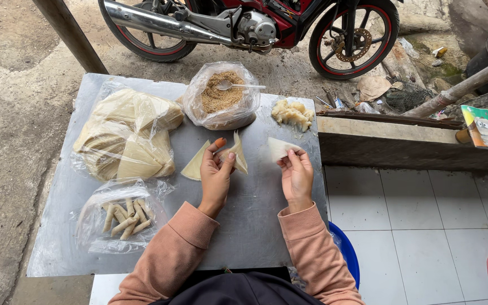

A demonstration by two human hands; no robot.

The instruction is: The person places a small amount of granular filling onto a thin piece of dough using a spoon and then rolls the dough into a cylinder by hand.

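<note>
My left hand (216, 175) pinches a thin triangular pastry wrapper (236, 152) above the metal table (255, 226). My right hand (296, 174) holds a second pale wrapper (280, 148) by its edge. Another wrapper (195, 164) lies flat on the table beside my left hand. Behind them stands an open plastic bag of brown crumbly filling (221, 99) with a spoon (238, 86) in it. A small pile of pale dough lumps (292, 113) sits at the back right of the table.
A big plastic bag of stacked wrappers (128, 135) lies at the left, and a bag of several rolled pastries (122, 217) at the front left. A motorbike (249, 25) stands behind the table. A blue basin (347, 254) is by my right elbow; white tiled floor to the right.
</note>
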